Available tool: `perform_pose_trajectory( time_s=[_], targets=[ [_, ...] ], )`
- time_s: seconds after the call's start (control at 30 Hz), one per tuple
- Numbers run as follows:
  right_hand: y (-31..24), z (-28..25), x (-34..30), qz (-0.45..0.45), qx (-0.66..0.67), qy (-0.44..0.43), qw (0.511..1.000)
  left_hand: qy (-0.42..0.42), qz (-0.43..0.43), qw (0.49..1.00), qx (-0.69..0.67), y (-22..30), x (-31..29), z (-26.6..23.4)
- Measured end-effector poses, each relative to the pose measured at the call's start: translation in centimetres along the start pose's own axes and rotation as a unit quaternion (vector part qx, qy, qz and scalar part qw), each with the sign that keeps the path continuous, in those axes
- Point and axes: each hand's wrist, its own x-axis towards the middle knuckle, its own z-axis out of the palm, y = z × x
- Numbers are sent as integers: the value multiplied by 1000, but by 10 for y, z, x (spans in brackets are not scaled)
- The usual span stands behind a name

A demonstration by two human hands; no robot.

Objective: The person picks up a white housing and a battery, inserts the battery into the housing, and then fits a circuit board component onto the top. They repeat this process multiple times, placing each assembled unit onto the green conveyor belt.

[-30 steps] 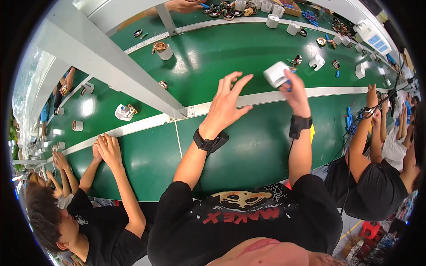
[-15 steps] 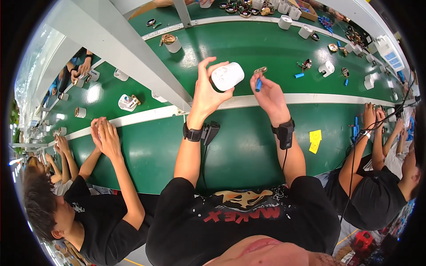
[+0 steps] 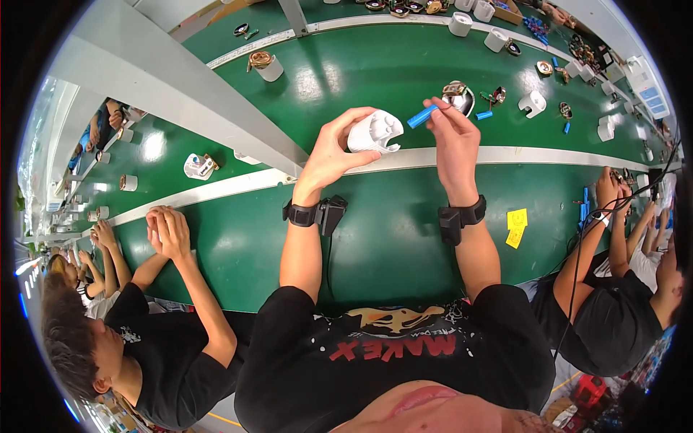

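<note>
My left hand [image 3: 329,157] is closed around a white plastic cup-shaped housing [image 3: 367,137]. The housing lies tilted, its notched open side facing right with moulded posts inside. Just to the right, my right hand [image 3: 458,144] pinches a blue cylindrical battery [image 3: 421,117] between thumb and fingers. The battery points at the housing's opening, a small gap apart. Directly beyond the right fingertips is a round part with a copper-coloured ring and a pale rim [image 3: 458,92]; whether the hand touches it cannot be made out.
A white rail [image 3: 498,155] crosses the green bench [image 3: 382,238]; a slanting white post [image 3: 195,94] rises at left. Beyond the rail stand a white housing [image 3: 533,105], another blue battery [image 3: 484,115] and round parts. Yellow notes [image 3: 515,228] lie at right. Co-workers sit on both sides.
My left hand has turned the housing so its open side shows. The right hand has shifted slightly right and up, and its battery has swung to point left toward the housing.
</note>
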Motion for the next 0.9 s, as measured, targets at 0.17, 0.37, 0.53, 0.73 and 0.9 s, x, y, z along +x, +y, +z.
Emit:
perform_pose_trajectory(
  time_s=[0.17, 0.37, 0.53, 0.73, 0.9],
  targets=[
    [-13, 1, -13, -151, -105, -49, 982, -19, -17, 1000, -15, -5, 2, 8],
    [-18, -5, -16, -228, -120, -121, 959, -60, -17, 995, -73, -4, 4, 14],
    [-27, -15, -14, -240, -161, -158, 944, -70, -30, 991, -106, -5, 3, 22],
    [-24, -27, -5, -269, -298, -255, 880, -65, -11, 985, -161, -11, 9, 29],
    [-34, -17, -13, -305, -360, -251, 845, -67, 16, 964, -256, -13, 10, 37]
  ],
)
